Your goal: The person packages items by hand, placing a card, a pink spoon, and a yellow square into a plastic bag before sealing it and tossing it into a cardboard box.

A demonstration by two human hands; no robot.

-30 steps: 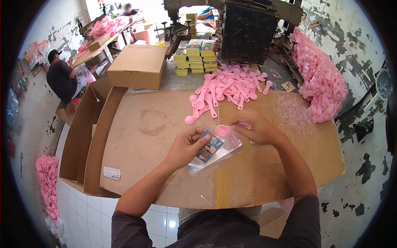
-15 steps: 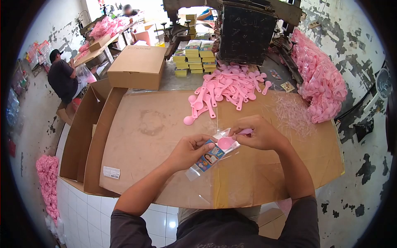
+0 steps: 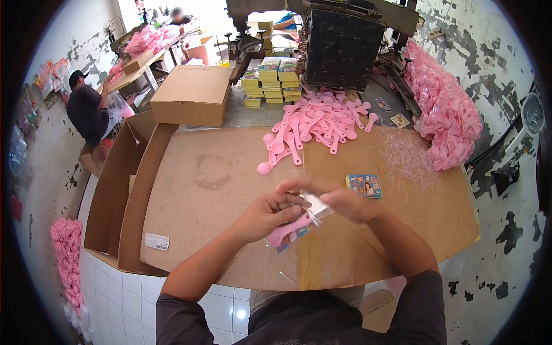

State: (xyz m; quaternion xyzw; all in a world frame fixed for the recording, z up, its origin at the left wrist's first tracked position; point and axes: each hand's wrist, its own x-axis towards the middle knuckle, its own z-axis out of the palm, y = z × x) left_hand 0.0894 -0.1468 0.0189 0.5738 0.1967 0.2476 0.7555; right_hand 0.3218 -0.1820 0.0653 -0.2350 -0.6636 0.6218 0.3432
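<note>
In the middle of the cardboard sheet, my left hand (image 3: 264, 215) is closed around a small clear plastic bag (image 3: 312, 219). A pink measuring spoon (image 3: 289, 230) shows in the bag, bowl end toward me, with a blue printed card (image 3: 300, 232) partly behind it. My right hand (image 3: 339, 201), slightly blurred, has its fingers stretched out over the top end of the bag, close to the left fingertips. A small stack of printed cards (image 3: 363, 187) lies just beyond the right hand.
A heap of pink spoons (image 3: 316, 123) lies at the far edge, near stacked card packs (image 3: 270, 80) and a black metal box (image 3: 345, 49). Clear plastic strips (image 3: 405, 158) lie at right beside a big bag of spoons (image 3: 443, 109). Cardboard boxes (image 3: 192, 92) stand left; a person sits beyond.
The spoon has gone down into the bag and lies along it. My right hand has let go of the spoon and swung left across the bag's top, uncovering the card stack.
</note>
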